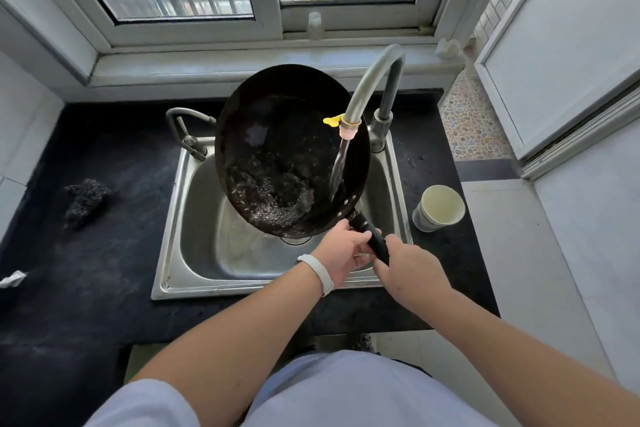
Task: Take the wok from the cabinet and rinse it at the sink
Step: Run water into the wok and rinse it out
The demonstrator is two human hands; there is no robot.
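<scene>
A black wok [277, 128] hangs tilted over the steel sink [207, 253], its far rim raised toward the window. Water streams from the curved faucet [367, 87] into the wok's right side and pools, bubbling, in its lower part. My left hand [341, 251], with a white band on the wrist, grips the black handle [372, 239] close to the wok. My right hand [408, 269] holds the handle's end just behind it.
A white paper cup [438, 208] stands on the black counter right of the sink. A dark steel-wool scrubber [85, 199] lies on the counter at left. A smaller second tap [187, 128] rises behind the sink's left corner. A small bottle [314, 26] sits on the windowsill.
</scene>
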